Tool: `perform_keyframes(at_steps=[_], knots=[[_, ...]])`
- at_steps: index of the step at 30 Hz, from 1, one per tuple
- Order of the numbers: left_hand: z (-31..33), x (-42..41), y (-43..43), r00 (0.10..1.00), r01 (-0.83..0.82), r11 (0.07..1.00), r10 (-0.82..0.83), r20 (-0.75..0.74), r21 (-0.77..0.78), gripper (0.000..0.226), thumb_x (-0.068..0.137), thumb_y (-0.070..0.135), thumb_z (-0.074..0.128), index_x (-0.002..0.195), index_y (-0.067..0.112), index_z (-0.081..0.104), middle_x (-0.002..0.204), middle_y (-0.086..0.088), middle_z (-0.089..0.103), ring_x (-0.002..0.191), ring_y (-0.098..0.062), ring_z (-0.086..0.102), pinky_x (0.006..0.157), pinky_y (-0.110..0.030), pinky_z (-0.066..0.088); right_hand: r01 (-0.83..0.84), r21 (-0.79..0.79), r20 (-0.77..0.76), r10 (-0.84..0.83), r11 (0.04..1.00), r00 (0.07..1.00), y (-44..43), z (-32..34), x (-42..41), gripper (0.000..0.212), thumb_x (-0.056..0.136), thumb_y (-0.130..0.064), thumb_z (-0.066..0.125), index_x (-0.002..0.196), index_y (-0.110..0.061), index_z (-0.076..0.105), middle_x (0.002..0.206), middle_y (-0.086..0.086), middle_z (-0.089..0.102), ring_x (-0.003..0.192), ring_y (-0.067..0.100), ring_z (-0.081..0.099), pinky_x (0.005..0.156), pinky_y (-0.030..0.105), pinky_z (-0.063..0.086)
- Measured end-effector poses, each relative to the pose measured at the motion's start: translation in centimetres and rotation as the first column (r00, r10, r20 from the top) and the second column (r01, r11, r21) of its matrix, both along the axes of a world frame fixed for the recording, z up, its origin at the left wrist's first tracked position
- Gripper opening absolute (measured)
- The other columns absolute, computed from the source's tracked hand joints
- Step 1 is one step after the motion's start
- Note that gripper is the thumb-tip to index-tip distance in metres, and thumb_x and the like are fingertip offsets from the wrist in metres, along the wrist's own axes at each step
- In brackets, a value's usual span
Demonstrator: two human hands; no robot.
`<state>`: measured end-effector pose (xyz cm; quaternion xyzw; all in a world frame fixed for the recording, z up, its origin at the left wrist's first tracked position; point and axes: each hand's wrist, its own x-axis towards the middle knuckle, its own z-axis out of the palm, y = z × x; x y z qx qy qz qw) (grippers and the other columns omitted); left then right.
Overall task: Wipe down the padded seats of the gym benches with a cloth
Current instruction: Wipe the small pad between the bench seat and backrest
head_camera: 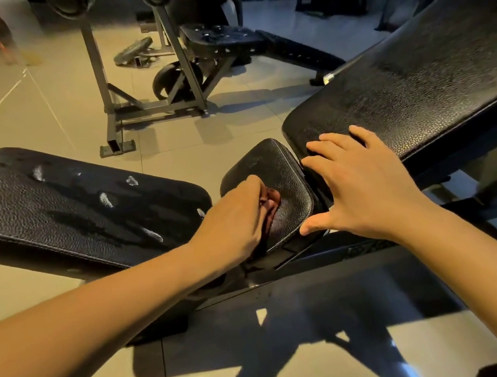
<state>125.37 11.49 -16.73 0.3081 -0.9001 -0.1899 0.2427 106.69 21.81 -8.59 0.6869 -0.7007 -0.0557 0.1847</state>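
Observation:
My left hand (234, 222) lies on the small black seat pad (272, 165) in the middle. Its fingers are curled down onto the pad, bunching what looks like a dark cloth (264, 240), which is mostly hidden under the palm. My right hand (365, 184) is spread flat with straight fingers on the lower edge of the inclined black back pad (418, 84) at the right. A second long black pad (60, 202) at the left carries wet streaks and white patches.
A grey metal rack frame (108, 112) with weight plates stands on the tiled floor behind. Another black bench (226, 39) sits beyond it, and dark machines line the back. The bench's black steel frame (330, 260) runs below my hands.

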Motion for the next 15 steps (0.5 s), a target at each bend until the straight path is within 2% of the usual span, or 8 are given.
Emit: perform_keyframes(at_steps=[2,4,6,9,10,11,13,15], knots=[[-0.5,0.4,-2.3,0.982,-0.156,0.986,0.149,0.117,0.052,0.015,0.106,0.034,0.042,0.104,0.022,0.035,0.087,0.001,0.054,0.076,-0.022,0.056,0.07,-0.042,0.047,0.002,0.0,0.006,-0.002,1.0,1.0,-0.1,0.0,0.0,0.112,0.057,-0.096,0.047,0.136,-0.018,0.061,0.147,0.006,0.055,0.142,0.026,0.044,0.121,0.053,0.026],[-0.4,0.7,-3.5,0.963,-0.228,0.968,0.208,0.17,0.104,0.016,0.107,0.032,0.045,0.106,0.017,0.039,0.092,-0.005,0.059,0.082,-0.028,0.061,0.07,-0.039,0.046,0.003,-0.004,0.01,-0.003,1.0,1.0,-0.1,0.0,0.0,0.112,0.056,-0.096,0.046,0.135,-0.019,0.061,0.146,0.005,0.056,0.141,0.026,0.046,0.12,0.053,0.027],[0.6,0.5,-2.4,0.982,-0.153,0.983,0.14,0.124,0.105,0.013,0.105,0.031,0.049,0.107,0.02,0.042,0.095,0.0,0.06,0.085,-0.021,0.059,0.073,-0.036,0.045,0.007,-0.001,0.01,-0.007,1.0,1.0,-0.1,0.1,0.0,0.112,0.056,-0.096,0.045,0.136,-0.019,0.061,0.145,0.004,0.057,0.141,0.026,0.046,0.12,0.053,0.027],[2.1,-0.3,0.9,0.992,0.123,0.99,-0.123,0.0,0.072,0.011,0.103,0.03,0.053,0.109,0.024,0.046,0.099,0.006,0.06,0.087,-0.011,0.055,0.075,-0.029,0.045,0.004,-0.005,0.002,-0.004,1.0,1.0,-0.1,0.0,0.1,0.112,0.057,-0.096,0.045,0.137,-0.019,0.06,0.146,0.004,0.056,0.141,0.026,0.045,0.121,0.053,0.027],[2.1,-0.6,1.1,0.988,0.155,0.986,-0.155,-0.001,0.064,0.012,0.103,0.03,0.053,0.11,0.023,0.046,0.099,0.005,0.06,0.086,-0.011,0.054,0.075,-0.029,0.045,0.001,-0.009,0.001,-0.001,1.0,1.0,-0.1,0.0,0.0,0.112,0.057,-0.095,0.046,0.137,-0.019,0.06,0.146,0.004,0.056,0.142,0.026,0.045,0.121,0.053,0.027],[1.8,-0.8,0.6,0.992,0.123,0.991,-0.124,0.002,0.053,0.013,0.103,0.03,0.051,0.11,0.022,0.045,0.1,0.004,0.06,0.086,-0.013,0.056,0.075,-0.032,0.046,-0.004,-0.01,0.001,0.004,1.0,1.0,-0.2,0.0,0.0,0.112,0.057,-0.095,0.048,0.137,-0.018,0.06,0.146,0.005,0.056,0.141,0.026,0.045,0.121,0.053,0.027],[0.8,-1.1,-2.0,0.996,-0.08,0.993,0.078,0.035,0.082,0.014,0.105,0.031,0.047,0.11,0.019,0.044,0.101,-0.001,0.063,0.089,-0.022,0.061,0.077,-0.041,0.049,-0.01,-0.005,0.015,0.01,1.0,1.0,-0.2,0.0,0.1,0.111,0.056,-0.094,0.05,0.136,-0.018,0.061,0.145,0.006,0.057,0.141,0.027,0.046,0.12,0.054,0.027],[0.2,-0.9,-4.5,0.961,-0.262,0.952,0.244,0.126,0.158,0.016,0.107,0.031,0.045,0.108,0.015,0.042,0.094,-0.004,0.061,0.091,-0.029,0.064,0.073,-0.04,0.047,-0.002,-0.001,0.022,0.002,1.0,1.0,-0.1,0.0,0.1,0.11,0.055,-0.094,0.048,0.135,-0.019,0.061,0.144,0.005,0.058,0.14,0.027,0.047,0.12,0.054,0.028]])
